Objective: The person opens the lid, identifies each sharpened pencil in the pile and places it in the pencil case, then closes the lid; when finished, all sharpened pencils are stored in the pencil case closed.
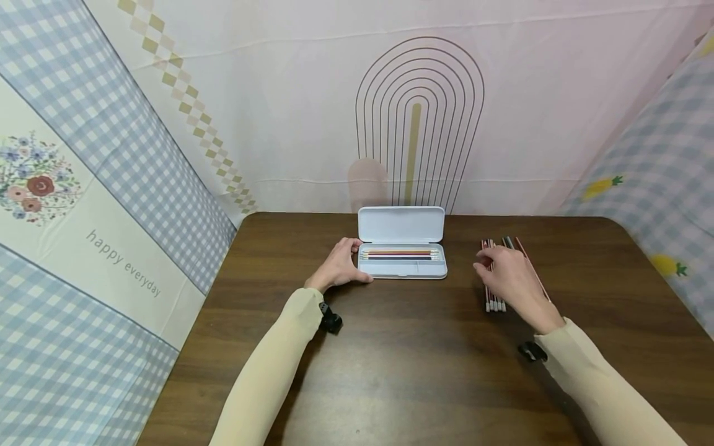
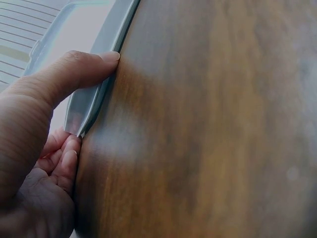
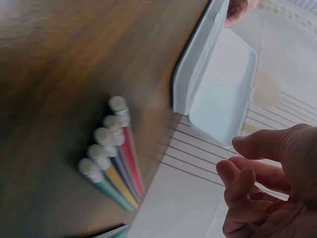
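An open white pencil case (image 1: 432, 272) lies near the table's back edge with its lid (image 1: 400, 224) raised. Several pencils (image 1: 398, 254) lie side by side in its rear part. My left hand (image 1: 337, 265) holds the case's left end, thumb along the front edge and fingers round the far corner; the left wrist view shows the thumb on the case's side (image 2: 81, 111). Over a row of several eraser-tipped pencils (image 3: 119, 163) hovers my right hand (image 1: 510, 275), fingers bent, thumb apart from the fingertips, nothing between them.
A separate red pencil (image 1: 532, 267) lies slantwise right of the row, with dark pencil ends (image 1: 507, 242) partly hidden by the right hand. Behind the brown table (image 1: 413, 371) hangs a pale printed cloth (image 1: 301, 124); checked cloth (image 1: 56, 297) hangs at the left.
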`<state>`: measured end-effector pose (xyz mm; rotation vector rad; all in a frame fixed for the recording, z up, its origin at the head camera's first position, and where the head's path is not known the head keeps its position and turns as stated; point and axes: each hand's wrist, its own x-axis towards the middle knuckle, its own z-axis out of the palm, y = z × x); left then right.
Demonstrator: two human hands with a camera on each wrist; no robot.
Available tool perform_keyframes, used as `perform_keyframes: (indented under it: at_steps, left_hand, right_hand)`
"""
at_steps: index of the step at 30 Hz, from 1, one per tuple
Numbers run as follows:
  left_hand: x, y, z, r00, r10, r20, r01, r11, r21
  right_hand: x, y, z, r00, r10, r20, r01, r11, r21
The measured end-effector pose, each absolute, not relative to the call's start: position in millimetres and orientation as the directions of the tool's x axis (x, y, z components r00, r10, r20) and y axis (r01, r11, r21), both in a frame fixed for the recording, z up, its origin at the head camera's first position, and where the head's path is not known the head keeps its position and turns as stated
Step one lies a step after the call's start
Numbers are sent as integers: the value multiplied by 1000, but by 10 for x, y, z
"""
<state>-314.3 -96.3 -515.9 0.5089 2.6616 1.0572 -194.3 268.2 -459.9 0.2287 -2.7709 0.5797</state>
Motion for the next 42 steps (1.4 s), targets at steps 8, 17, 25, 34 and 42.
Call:
perform_keyframes:
  at_steps: [8, 17, 25, 34, 42]
  left_hand:
    - [-3152, -964, -5163, -911, 403, -84, 241, 688, 684]
    - [-3145, -965, -5164, -911, 402, -88, 238, 688, 685]
    - [-3156, -968, -5187, -912, 404, -76, 244, 681, 690]
    - [-3157, -982, -5208, -910, 405, -84, 239, 681, 693]
    - [-3165, -976, -5194, -911, 406, -69, 247, 674, 696]
  right_hand:
    - [-1858, 2812, -4733, -967, 9, 255, -107, 892, -438]
    - [-1762, 2907, -4825, -991, 62, 120, 1, 893, -451]
    - [-1738, 2968, -4852, -995, 94, 43, 63, 880, -471]
    - [-1738, 3027, -4900, -991, 128, -35, 130, 874, -468]
    - [-1764, 3069, -4927, -989, 132, -63, 146, 873, -465]
